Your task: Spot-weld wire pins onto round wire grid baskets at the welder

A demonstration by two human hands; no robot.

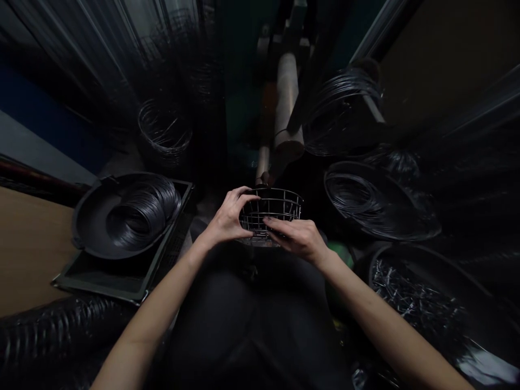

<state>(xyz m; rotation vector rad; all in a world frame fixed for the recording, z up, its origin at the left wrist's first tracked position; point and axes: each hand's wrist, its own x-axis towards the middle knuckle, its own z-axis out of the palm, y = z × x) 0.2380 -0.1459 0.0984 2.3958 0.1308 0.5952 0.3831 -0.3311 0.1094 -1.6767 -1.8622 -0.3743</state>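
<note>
Wire basket (271,212) held over the lap — left hand (227,219) curled around its left rim, right hand (298,237) gripping the near side, fingers flat on the mesh. Further left, tray (122,284) holding wire rings (142,208); right — more ring stacks (357,197).

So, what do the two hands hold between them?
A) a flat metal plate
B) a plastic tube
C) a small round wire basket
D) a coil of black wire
C: the left hand and the right hand grip a small round wire basket made of crossing wires, while the wire coils lie aside in a pan.
</note>
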